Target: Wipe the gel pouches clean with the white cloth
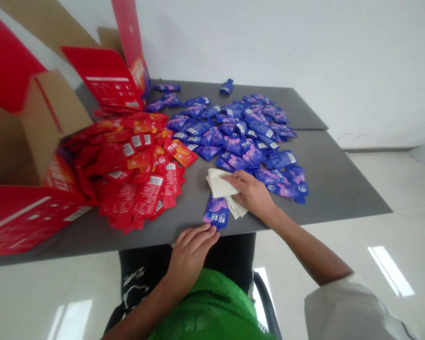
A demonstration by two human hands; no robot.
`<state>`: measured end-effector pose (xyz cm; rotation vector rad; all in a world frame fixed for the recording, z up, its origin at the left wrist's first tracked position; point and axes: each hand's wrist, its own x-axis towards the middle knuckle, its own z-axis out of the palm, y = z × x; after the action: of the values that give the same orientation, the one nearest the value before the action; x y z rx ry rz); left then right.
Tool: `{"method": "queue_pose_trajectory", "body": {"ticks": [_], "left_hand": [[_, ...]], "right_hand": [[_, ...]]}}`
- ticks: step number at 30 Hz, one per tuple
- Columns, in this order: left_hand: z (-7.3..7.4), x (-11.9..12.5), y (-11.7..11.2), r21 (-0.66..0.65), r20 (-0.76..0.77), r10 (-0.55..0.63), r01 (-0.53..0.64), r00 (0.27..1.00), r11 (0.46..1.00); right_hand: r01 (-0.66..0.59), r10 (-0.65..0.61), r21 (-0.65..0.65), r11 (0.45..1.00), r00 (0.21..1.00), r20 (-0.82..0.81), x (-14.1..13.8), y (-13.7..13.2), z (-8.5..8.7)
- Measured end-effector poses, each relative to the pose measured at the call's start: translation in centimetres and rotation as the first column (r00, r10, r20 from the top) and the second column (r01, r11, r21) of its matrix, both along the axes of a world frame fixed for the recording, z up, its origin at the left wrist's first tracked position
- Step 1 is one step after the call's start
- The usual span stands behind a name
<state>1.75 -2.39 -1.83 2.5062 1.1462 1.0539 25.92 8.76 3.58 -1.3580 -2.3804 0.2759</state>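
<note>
Near the table's front edge lies a blue pouch [216, 215] with white lettering, partly covered by a folded cream cloth [219, 183]. My right hand [253, 193] is closed on that cloth, thumb and fingers pinching its right side. With fingers stretched out, my left hand [194, 250] touches the pouch's lower edge at the table rim. Just beyond is a heap of blue pouches [233, 137], some of them close to my right hand. To the left sits a pile of red pouches [134, 165] with barcodes.
Two open red cardboard boxes stand at the left, the nearer box [31, 217] with flaps spread and the farther box [106, 75] against the wall. The grey table [326, 179] ends in a corner at the right. A few blue pouches [226, 87] lie apart at the back.
</note>
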Motion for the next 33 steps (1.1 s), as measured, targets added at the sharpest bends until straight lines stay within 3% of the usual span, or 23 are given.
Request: {"method": "queue_pose_trajectory", "body": {"ticks": [3, 7, 9, 11, 15, 18, 22, 26, 29, 31, 33], "left_hand": [[0.0, 0.0, -0.1, -0.002, -0.020, 0.013, -0.013, 1.000, 1.000], [-0.2, -0.1, -0.1, 0.066, -0.029, 0.042, -0.040, 0.999, 0.997], [-0.1, -0.1, -0.1, 0.052, -0.018, 0.029, -0.028, 0.999, 0.998], [-0.1, 0.0, -0.1, 0.008, -0.006, 0.011, -0.011, 1.000, 1.000], [0.0, 0.1, 0.0, -0.006, 0.002, 0.010, -0.010, 1.000, 1.000], [-0.1, 0.1, 0.0, -0.001, -0.015, 0.020, -0.020, 1.000, 1.000], [-0.1, -0.1, -0.2, 0.060, -0.041, 0.055, -0.052, 0.998, 0.997], [0.2, 0.0, -0.1, -0.020, -0.021, 0.016, -0.016, 1.000, 1.000], [0.3, 0.2, 0.1, -0.017, -0.007, 0.009, -0.009, 1.000, 1.000], [0.3, 0.2, 0.1, -0.008, -0.008, 0.010, -0.010, 1.000, 1.000], [0.2, 0.2, 0.1, 0.004, -0.018, 0.021, -0.021, 1.000, 1.000]], "right_hand": [[-0.030, 0.031, 0.029, 0.999, 0.999, -0.028, -0.2, -1.7, 0.5], [-0.229, 0.226, -0.043, 0.972, 0.971, -0.080, -1.6, -5.9, -0.3], [-0.221, 0.214, -0.084, 0.972, 0.974, -0.080, -1.8, -5.5, -0.8], [-0.127, 0.123, -0.097, 0.987, 0.991, -0.049, -1.4, -3.2, -0.9], [-0.012, 0.012, -0.017, 1.000, 1.000, 0.012, -0.3, 0.3, 0.4], [-0.057, 0.058, 0.024, 0.998, 0.997, -0.042, -0.7, -2.0, 1.0], [-0.233, 0.229, -0.049, 0.971, 0.971, -0.066, -2.0, -5.8, -0.1], [-0.105, 0.103, -0.087, 0.991, 0.994, -0.026, -1.5, -2.5, -0.9], [0.003, -0.003, -0.024, 1.000, 1.000, 0.023, -0.4, 0.6, -0.3], [0.012, -0.013, 0.019, 1.000, 1.000, 0.012, -0.2, 0.4, 0.3], [-0.043, 0.044, 0.027, 0.999, 0.999, -0.033, -0.6, -1.8, 0.5]]}}
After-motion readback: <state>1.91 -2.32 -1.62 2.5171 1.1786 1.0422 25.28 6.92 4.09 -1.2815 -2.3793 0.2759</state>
